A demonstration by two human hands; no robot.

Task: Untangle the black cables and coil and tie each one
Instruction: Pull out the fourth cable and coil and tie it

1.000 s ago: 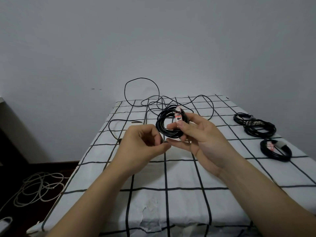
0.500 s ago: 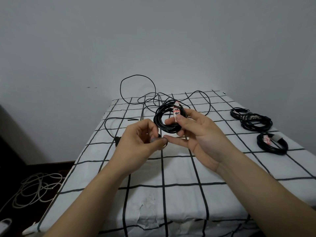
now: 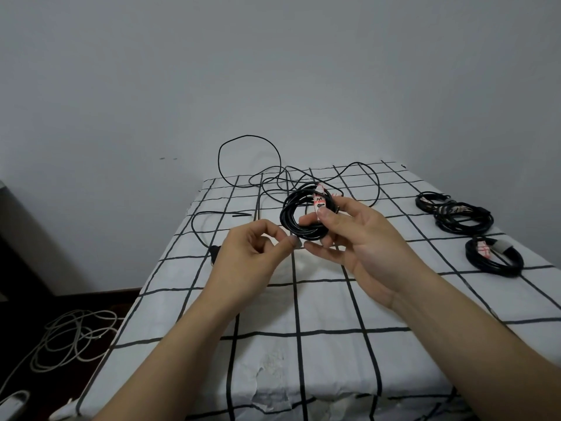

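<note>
Black cable coil (image 3: pixel 287 218): it is lifted above the middle of the table (image 3: pixel 334 299), in front of the person, and touches no other cable that I can see.
Right hand (image 3: pixel 361 238): it grips the coil. The thumb presses on the white and red tie (image 3: pixel 319 199) from the front and the fingers curl behind the loops. I judge this is to stop the loops from springing open while the tie is closed.
Left hand (image 3: pixel 246 256): the thumb and first finger are pressed together just beside the lower edge of the coil, and the other fingers are curled. Whether they pinch a cable end, a tie end, or nothing, I cannot tell.
Step in hand: probably the fastening of this coil, because the tie already sits around the loops.
Loose black cable (image 3: pixel 377 186): it lies spread at the far end of the table, with one loop standing up against the wall. It is not yet coiled, so this work is left.
Finished coils (image 3: pixel 464 221): three lie at the right side, well apart from the loose cable, I think so that they do not tangle again.
White cable (image 3: pixel 69 338): a pile on the floor at the left, not part of the task.
Risk: if the thumb lifts too early, the loops may loosen.
</note>
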